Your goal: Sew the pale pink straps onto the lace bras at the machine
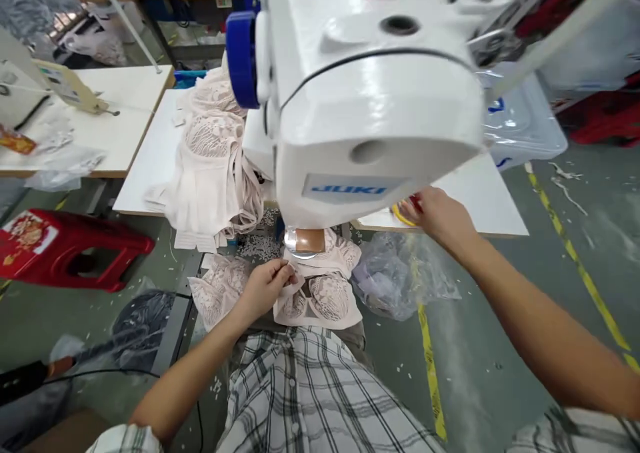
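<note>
My left hand [267,285] pinches the edge of a pale pink lace bra [320,301] between thumb and fingers. The bra lies over my lap, its upper part under the sewing head of a white sewing machine [380,119]. To the left of that hand, another lace cup piece [220,286] hangs at the table edge. On the right, my right hand [440,216] is closed at the white tabletop's front edge, on a small yellow and red item [404,214]. The machine head and my fingers partly hide that item, so its kind is unclear.
A pile of pale pink lace bras [210,166] lies on the table left of the machine. A red plastic stool [70,249] stands at the left. Below the table is a clear plastic bag [395,276]. A transparent bin [523,119] stands behind right.
</note>
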The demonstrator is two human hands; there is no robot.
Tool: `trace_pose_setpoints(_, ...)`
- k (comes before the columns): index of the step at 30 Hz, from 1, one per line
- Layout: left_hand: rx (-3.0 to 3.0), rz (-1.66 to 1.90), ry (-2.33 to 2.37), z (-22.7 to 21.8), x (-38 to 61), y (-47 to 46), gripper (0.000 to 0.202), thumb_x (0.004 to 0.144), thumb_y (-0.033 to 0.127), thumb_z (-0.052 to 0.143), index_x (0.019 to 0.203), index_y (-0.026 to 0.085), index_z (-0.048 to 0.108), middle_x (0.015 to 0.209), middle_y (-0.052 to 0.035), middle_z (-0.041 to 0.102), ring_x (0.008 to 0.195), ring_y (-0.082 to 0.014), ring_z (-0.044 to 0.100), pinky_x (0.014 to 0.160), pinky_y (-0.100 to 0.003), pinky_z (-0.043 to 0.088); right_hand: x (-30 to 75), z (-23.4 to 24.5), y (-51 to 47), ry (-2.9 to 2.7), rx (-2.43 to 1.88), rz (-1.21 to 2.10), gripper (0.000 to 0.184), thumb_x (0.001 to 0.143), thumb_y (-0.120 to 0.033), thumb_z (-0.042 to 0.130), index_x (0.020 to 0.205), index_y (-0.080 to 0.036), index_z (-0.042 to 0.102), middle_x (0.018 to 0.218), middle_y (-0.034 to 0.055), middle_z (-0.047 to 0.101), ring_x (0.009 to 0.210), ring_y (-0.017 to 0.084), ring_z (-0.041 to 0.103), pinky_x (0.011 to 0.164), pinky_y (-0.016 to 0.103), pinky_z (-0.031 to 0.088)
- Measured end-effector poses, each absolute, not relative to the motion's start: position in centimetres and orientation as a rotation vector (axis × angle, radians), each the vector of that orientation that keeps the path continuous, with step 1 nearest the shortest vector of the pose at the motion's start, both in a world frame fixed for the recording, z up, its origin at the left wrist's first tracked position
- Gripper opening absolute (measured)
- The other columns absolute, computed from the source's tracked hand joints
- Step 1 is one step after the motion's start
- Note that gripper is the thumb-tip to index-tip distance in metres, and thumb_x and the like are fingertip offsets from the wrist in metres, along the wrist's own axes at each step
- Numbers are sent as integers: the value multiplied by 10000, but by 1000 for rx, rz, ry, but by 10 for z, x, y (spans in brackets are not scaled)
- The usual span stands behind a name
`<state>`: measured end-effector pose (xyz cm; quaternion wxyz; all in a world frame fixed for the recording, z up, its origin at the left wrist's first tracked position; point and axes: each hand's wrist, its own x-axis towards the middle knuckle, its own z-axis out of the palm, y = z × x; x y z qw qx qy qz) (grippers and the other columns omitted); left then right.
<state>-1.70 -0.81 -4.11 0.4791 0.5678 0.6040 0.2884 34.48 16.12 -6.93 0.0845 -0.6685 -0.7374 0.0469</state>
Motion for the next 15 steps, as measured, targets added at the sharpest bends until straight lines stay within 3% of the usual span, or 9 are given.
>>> trace_pose_setpoints(5, 977, 820, 1309, -47, -27, -7, 367, 913, 505, 543, 850, 166, 671, 880, -62, 692, 707, -149, 599, 631, -248, 477, 321, -76, 37, -1981, -1735, 523, 300, 868, -477, 656, 1084, -272, 619, 818, 128, 681, 582, 197, 600, 505, 334, 441)
trace_pose_setpoints(9, 884, 852, 1225, -49, -23, -3, 350, 891, 494, 586, 835, 160, 676, 850, -67, 674, 724, -155, 597, 662, -259, 495, 266, -77, -26, -2217, -1378, 663, 488, 797, -352, 693, 1260, -296, 552, 1189, 116, 638, 907, 269, 679, 683, 403, 577)
trace_pose_setpoints(15, 1005, 785, 1322, -37, -16, -4, 300, 892, 444, 563, 870, 170, 685, 855, -57, 700, 768, -176, 623, 709, -284, 502, 216, -79, -19, -2203, -1219, 634, 420, 858, -346, 652, 1252, -234, 556, 1179, 114, 633, 1053, 269, 653, 815, 402, 581)
